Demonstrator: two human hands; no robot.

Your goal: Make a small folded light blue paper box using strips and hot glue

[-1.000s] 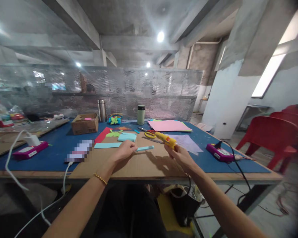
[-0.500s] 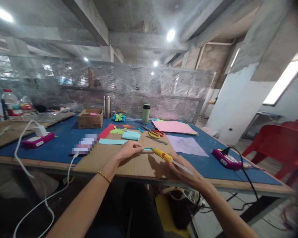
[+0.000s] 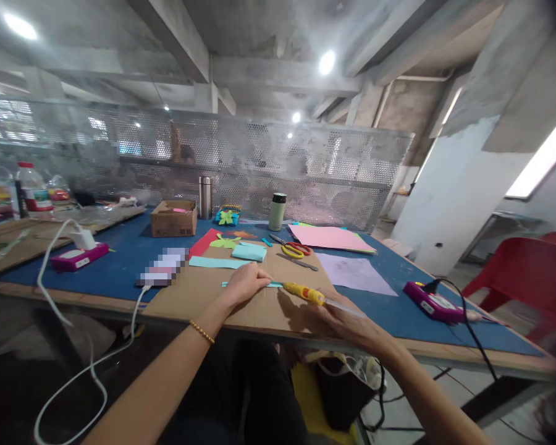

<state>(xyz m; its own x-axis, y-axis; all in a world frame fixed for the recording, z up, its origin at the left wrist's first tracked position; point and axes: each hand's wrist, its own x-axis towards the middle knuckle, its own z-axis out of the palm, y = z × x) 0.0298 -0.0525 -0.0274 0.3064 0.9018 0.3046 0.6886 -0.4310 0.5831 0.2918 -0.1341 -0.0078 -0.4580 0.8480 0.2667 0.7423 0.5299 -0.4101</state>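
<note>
My left hand (image 3: 244, 287) rests low over the cardboard sheet (image 3: 180, 303), its fingers closed on a narrow light-blue paper strip (image 3: 275, 285). One end of the strip pokes out left of the hand, the other runs right to the nozzle of a yellow hot glue gun (image 3: 304, 293). My right hand (image 3: 337, 314) grips that gun, and a clear glue stick sticks out of its back. Behind my left hand lie a wider light-blue paper strip (image 3: 217, 262) and a folded light-blue paper piece (image 3: 249, 251).
Scissors with red and yellow handles (image 3: 296, 250) lie beyond the hands, near tweezers (image 3: 303, 264). Purple paper (image 3: 354, 274) and a pink sheet stack (image 3: 331, 237) are on the right. A phone (image 3: 164, 267), cardboard box (image 3: 173, 219), green bottle (image 3: 277, 213) and purple power strip (image 3: 433, 301) stand around.
My left hand has shifted along the strip, and the strip's left end now shows beyond it. The glue gun's nozzle stays close to the strip. The view has shifted slightly.
</note>
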